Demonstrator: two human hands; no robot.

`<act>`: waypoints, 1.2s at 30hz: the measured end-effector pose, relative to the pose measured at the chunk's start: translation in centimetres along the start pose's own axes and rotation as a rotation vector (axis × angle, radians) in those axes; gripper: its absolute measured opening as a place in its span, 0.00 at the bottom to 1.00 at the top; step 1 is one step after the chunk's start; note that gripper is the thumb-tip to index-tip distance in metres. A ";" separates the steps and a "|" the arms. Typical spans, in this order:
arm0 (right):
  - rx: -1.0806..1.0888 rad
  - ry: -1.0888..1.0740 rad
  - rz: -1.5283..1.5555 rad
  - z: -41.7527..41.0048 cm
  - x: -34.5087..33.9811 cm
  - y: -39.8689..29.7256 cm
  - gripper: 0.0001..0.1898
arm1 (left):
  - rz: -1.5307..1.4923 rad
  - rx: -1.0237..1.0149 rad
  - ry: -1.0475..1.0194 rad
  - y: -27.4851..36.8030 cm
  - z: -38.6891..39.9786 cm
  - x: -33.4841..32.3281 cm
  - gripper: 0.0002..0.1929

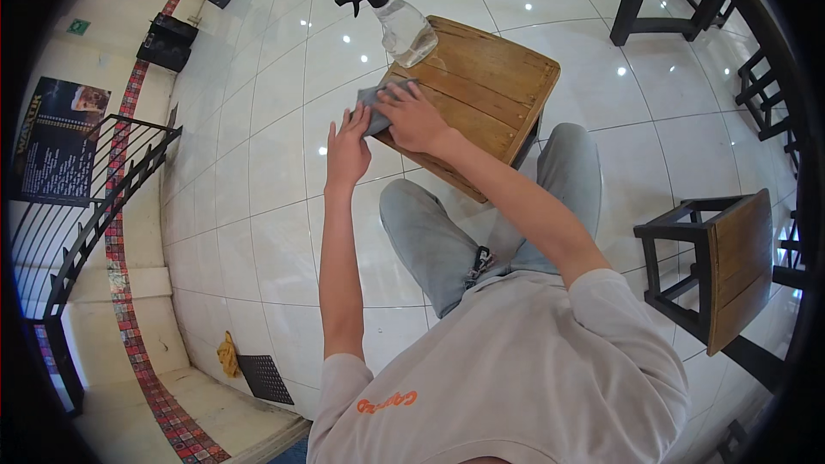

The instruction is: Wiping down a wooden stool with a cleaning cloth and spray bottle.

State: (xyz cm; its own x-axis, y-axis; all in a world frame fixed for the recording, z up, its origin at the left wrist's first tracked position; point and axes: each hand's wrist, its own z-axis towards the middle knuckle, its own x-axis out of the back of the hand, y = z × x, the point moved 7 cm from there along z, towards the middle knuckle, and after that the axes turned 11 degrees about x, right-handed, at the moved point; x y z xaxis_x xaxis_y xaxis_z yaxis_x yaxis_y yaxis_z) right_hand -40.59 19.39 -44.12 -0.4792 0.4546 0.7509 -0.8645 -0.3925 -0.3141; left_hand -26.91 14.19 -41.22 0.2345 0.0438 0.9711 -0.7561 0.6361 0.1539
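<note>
A grey cloth (379, 103) lies bunched at the left edge of a wooden stool's top (480, 87), which has plank seams and a dark frame below. My right hand (416, 121) presses on the cloth from the right, fingers spread over it. My left hand (350, 148) holds the cloth's near left side, just off the stool's edge. On the far left corner of the top stands a clear spray bottle (407, 32) with a black trigger head, some liquid inside. The part of the cloth beneath my fingers is hidden.
A second stool (741, 270) lies tipped on my right. Dark table legs (622, 6) and more stools stand at the upper right. Along the left wall are black speakers (167, 42) and a metal railing (122, 200). A yellow cloth (227, 354) lies near a black mat (265, 378).
</note>
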 end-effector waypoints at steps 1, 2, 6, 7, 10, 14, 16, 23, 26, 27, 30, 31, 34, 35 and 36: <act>0.007 -0.005 -0.006 0.2 0.0 0.4 0.26 | -0.007 0.004 0.007 0.5 -0.7 0.1 0.37; 0.019 -0.083 0.066 0.2 -0.5 1.0 0.24 | 0.079 -0.013 0.039 1.3 -1.5 0.1 0.34; 0.137 -0.258 0.230 -0.1 1.5 1.4 0.29 | 0.079 0.094 0.028 5.1 -3.5 1.1 0.29; 0.147 -0.279 0.216 -0.1 2.6 1.9 0.29 | 0.057 0.106 0.038 6.4 -3.4 1.3 0.29; 0.203 -0.362 0.093 -1.3 5.8 3.8 0.27 | -0.039 0.146 0.077 10.8 -2.9 1.7 0.26; -0.011 -0.312 0.012 -5.9 13.6 9.4 0.36 | -0.144 -0.062 0.062 18.7 0.7 -0.3 0.22; -0.173 -0.285 -0.077 -9.9 16.9 12.9 0.37 | -0.111 -0.204 0.106 23.4 1.9 -1.9 0.23; -0.409 -0.106 -0.348 -18.4 21.9 11.7 0.34 | -0.238 -0.418 0.112 29.0 1.5 -6.2 0.27; -0.407 -0.070 -0.414 -18.5 20.3 9.4 0.32 | -0.325 -0.460 0.046 26.8 1.0 -5.2 0.29; -0.404 -0.067 -0.407 -18.0 19.5 8.4 0.32 | -0.323 -0.483 0.019 25.4 0.9 -4.7 0.30; -0.380 -0.049 -0.305 -15.4 16.0 4.6 0.32 | -0.273 -0.426 -0.044 19.6 0.9 -3.2 0.33; -0.338 -0.047 -0.288 -14.1 14.6 3.3 0.33 | -0.263 -0.423 -0.045 17.5 0.4 -2.5 0.33; -0.232 -0.068 -0.225 -9.7 10.4 0.3 0.33 | -0.206 -0.321 -0.026 10.9 -0.6 -0.8 0.34; -0.192 -0.058 -0.197 -8.3 8.5 -0.4 0.33 | -0.209 -0.241 -0.007 8.3 -1.0 -0.4 0.35; -0.150 -0.070 -0.174 -6.8 6.7 -1.1 0.33 | -0.216 -0.162 0.010 6.0 -1.6 -0.2 0.35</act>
State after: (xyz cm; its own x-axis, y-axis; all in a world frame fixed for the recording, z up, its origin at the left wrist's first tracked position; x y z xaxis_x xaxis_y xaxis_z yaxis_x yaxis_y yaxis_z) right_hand -43.87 28.27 -42.68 -0.3140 0.4462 0.8380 -0.9484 -0.1876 -0.2555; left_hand -30.57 19.22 -40.73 0.3866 -0.0993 0.9169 -0.5801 0.7467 0.3254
